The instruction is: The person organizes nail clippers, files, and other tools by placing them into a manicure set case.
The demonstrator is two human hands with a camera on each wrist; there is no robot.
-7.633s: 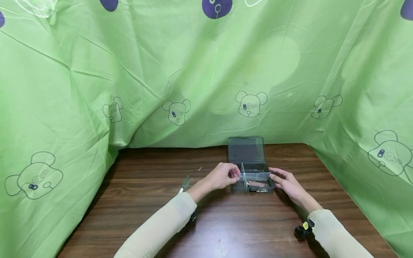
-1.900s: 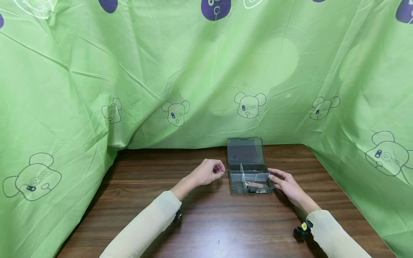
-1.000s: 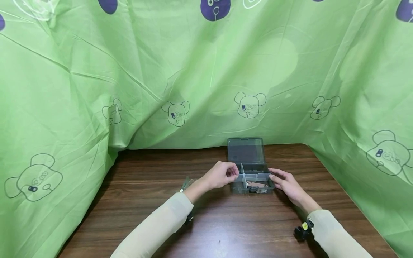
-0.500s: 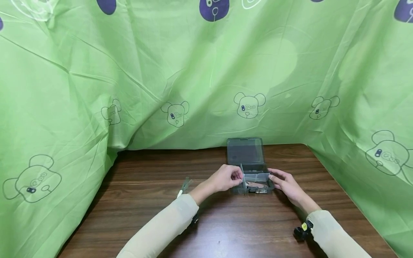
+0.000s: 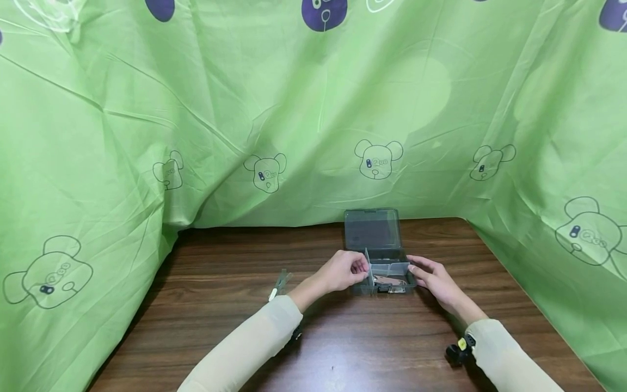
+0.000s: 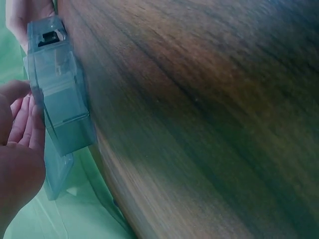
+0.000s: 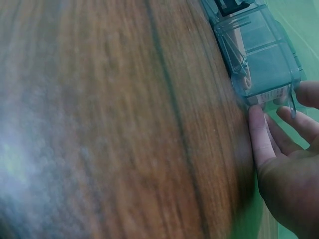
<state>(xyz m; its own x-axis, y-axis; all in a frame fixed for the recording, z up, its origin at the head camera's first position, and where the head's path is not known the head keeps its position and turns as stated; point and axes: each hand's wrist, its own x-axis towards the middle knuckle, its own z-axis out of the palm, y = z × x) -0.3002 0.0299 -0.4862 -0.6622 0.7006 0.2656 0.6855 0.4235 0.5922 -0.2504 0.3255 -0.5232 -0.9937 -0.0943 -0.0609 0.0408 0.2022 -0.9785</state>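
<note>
A smoky clear plastic compartment box [image 5: 362,286] stands on the table with its lid [image 5: 373,228] raised. Inside are thin clear dividers [image 5: 389,269]. A long pinkish piece [image 5: 388,280], with thin metal parts near it in the right wrist view, lies in the front right compartment. My left hand [image 5: 341,270] is at the left compartment, fingertips drawn together; whether anything small is between them is hidden. In the left wrist view its fingers [image 6: 22,119] are beside the box wall. My right hand [image 5: 441,283] holds the box's right side, thumb near the rim and fingers along the outside.
A slim clear-and-dark piece [image 5: 281,280] with a white end lies on the wooden table [image 5: 372,343] beside my left forearm, partly hidden by the sleeve. A green patterned cloth [image 5: 303,109] hangs behind and at both sides, close behind the lid.
A small clear bit left of the box is gone from the table. My left hand went left, then returned right to the left compartment. My right hand stayed at the box.
</note>
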